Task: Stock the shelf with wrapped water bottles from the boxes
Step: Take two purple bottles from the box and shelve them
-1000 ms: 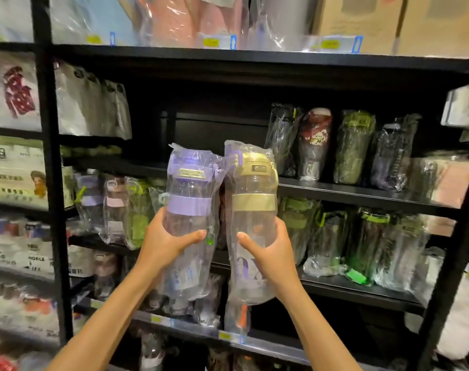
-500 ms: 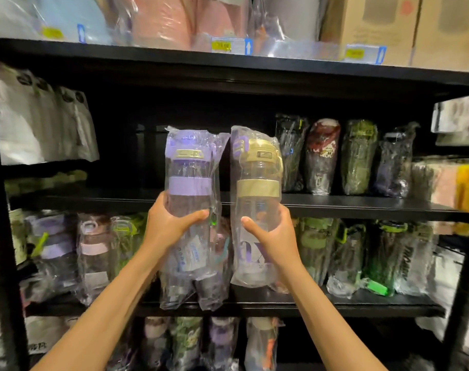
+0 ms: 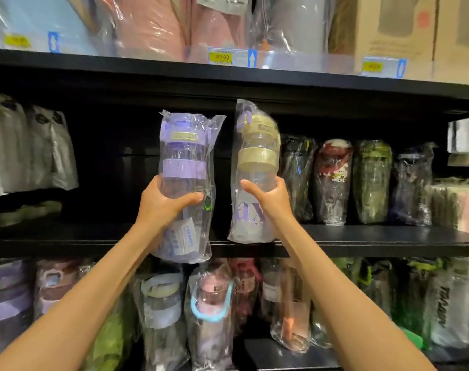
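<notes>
Black metal shelving (image 3: pixel 362 241) fills your view, with three levels showing. On the top level (image 3: pixel 174 68) sit large soft goods in clear plastic, pink, blue and grey, with cardboard boxes (image 3: pixel 404 28) at the right and yellow price tags (image 3: pixel 222 57) clipped along its front edge. On the middle level, a row of wrapped bottles (image 3: pixel 332 180) stands at the right, dark, red-and-white and green ones side by side; the left part of that level is dark and bare behind your hands. Below it, the lowest level is crowded with more wrapped bottles (image 3: pixel 209 314), one with a light blue strap.

Your left hand (image 3: pixel 161 204) grips the purple-lidded bottle (image 3: pixel 185 167) around its clear body, thumb across the front and fingers curled behind. It is upright in its plastic bag and held in the air in front of the middle level, its base hanging lower than the shelf edge.

Your right hand (image 3: pixel 268 199) grips the beige-lidded bottle (image 3: pixel 256 162) the same way, fingers wrapped round its middle. This bottle tilts slightly, its bagged base at the front edge of the middle level, just left of the dark wrapped bottle; whether it rests on the board you cannot tell. A narrow gap separates the two held bottles.
</notes>
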A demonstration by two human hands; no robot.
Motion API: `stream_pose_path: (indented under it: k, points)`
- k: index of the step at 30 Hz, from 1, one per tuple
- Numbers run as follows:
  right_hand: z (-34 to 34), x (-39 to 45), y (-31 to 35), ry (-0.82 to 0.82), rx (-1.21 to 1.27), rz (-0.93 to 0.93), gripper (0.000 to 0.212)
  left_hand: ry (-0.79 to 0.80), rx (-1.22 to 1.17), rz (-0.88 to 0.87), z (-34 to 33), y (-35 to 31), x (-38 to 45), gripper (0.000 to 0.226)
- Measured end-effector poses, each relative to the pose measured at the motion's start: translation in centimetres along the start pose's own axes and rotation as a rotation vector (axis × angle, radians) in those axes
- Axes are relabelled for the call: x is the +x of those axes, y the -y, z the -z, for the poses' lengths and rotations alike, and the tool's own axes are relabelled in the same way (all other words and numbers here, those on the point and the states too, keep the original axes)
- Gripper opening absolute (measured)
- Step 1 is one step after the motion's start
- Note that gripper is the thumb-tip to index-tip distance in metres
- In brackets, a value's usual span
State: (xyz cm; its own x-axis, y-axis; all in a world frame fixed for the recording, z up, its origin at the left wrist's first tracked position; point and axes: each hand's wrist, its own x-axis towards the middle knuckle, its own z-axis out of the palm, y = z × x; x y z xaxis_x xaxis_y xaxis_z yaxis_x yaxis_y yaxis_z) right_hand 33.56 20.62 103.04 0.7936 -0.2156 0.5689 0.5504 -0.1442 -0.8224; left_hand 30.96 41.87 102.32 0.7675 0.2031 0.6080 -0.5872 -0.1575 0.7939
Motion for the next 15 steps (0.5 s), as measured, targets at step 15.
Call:
stream_pose_path:
  k: [15]
  points:
    - [-3.1,12.9,-6.8,-0.05,-0.032,-0.13,0.088,-0.055,-0.09,0.005,-3.4,1.7,9.0,0.066]
